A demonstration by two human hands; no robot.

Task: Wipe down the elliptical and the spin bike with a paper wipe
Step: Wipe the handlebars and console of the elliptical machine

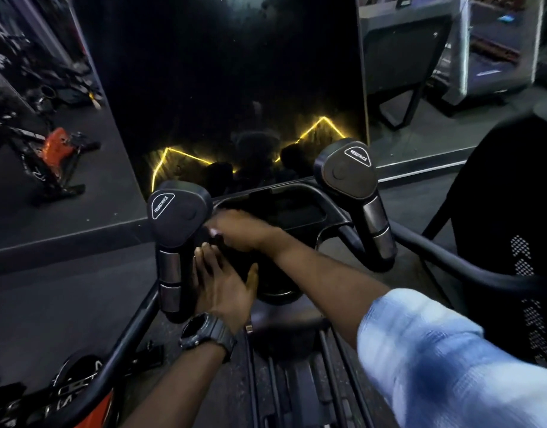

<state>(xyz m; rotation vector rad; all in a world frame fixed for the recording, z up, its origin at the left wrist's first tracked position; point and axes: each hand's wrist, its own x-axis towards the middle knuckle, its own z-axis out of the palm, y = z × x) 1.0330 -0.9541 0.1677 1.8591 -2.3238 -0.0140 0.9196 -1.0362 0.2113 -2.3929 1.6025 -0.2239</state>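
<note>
I stand at the elliptical, whose black console tray [296, 208] sits between two grips. Both the left grip [179, 211] and the right grip [346, 168] have heads marked RESISTANCE. My right hand [241, 230] reaches across to the tray's left end, blurred, its fingers curled over a small pale bit of paper wipe [215, 232]; most of the wipe is hidden. My left hand [222, 282], with a black watch on the wrist, is flat with straight fingers, just right of the left grip's stem, holding nothing.
A dark mirrored panel with yellow light lines [235, 88] stands right behind the console. An orange spin bike [57, 146] shows at the left, and another orange frame part [93, 406] at the bottom left. A black mesh-patterned machine part [519, 211] is close on the right.
</note>
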